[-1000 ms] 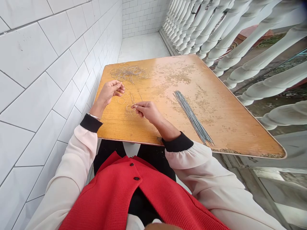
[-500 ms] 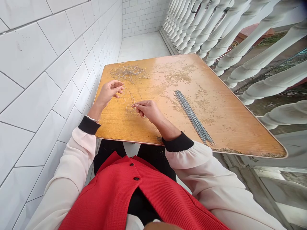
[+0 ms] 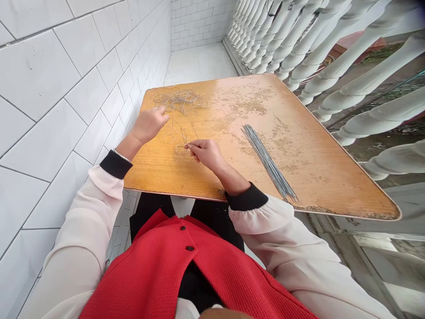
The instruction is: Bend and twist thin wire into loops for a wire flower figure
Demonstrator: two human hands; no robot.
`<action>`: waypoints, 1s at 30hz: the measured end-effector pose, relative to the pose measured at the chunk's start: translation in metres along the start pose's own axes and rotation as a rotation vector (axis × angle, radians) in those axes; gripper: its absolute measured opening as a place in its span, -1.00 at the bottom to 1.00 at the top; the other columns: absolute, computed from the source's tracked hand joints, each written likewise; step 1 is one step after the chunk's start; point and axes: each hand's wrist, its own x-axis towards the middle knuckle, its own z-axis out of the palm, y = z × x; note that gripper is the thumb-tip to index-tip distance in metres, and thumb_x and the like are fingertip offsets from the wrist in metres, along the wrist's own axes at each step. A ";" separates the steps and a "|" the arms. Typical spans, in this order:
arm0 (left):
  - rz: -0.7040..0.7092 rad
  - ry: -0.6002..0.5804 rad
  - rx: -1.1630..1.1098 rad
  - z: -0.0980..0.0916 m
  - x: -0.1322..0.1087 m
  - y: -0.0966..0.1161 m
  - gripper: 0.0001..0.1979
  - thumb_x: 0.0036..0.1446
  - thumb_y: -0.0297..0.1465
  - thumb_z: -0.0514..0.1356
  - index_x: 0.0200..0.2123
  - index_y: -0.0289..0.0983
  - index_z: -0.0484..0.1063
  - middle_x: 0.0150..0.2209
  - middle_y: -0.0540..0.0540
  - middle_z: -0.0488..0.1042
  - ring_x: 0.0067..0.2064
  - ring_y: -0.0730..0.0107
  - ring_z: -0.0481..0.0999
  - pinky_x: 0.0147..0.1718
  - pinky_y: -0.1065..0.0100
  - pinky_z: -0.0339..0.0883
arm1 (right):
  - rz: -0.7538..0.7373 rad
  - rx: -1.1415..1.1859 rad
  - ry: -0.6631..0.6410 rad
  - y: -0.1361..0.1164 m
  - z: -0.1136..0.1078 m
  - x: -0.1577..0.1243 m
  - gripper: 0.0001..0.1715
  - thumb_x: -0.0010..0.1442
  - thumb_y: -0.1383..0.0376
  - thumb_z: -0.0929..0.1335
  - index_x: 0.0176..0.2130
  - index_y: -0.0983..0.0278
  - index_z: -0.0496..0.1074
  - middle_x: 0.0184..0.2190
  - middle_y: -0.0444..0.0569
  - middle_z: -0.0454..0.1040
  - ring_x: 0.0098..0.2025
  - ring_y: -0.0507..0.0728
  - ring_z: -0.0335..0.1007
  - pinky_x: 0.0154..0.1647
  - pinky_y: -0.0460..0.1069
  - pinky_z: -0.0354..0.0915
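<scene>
Low over the wooden table, my right hand (image 3: 208,153) pinches a thin wire (image 3: 182,153) between thumb and fingertips. Loose loops of that wire curl out to the left of the fingers, and further strands stand up behind them. My left hand (image 3: 151,125) is at the table's left side, just in front of a tangled heap of thin wire (image 3: 181,99). Its fingers are curled and seen from the back, so what they hold, if anything, is hidden. A bundle of straight grey metal wires (image 3: 269,161) lies slanted to the right of my right hand.
The wooden table (image 3: 219,173) has worn, peeling patches and a chipped front edge. A white tiled wall (image 3: 76,88) runs close along the left. White balusters (image 3: 361,102) line the right side.
My left hand has moved slightly left and turned, its back now toward me and its fingers curled near the heap. My right hand stays in place with the wire.
</scene>
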 end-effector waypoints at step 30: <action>-0.160 0.214 0.405 0.026 -0.005 -0.001 -0.80 0.36 -0.40 0.08 -0.30 -0.26 0.45 -0.25 -0.14 0.59 -0.19 0.31 0.57 -0.14 0.30 0.37 | 0.094 0.189 0.136 -0.014 0.004 -0.006 -0.74 0.23 0.54 0.31 -0.41 0.42 0.55 -0.69 -0.21 0.34 -0.72 -0.09 0.20 -0.70 -0.17 0.18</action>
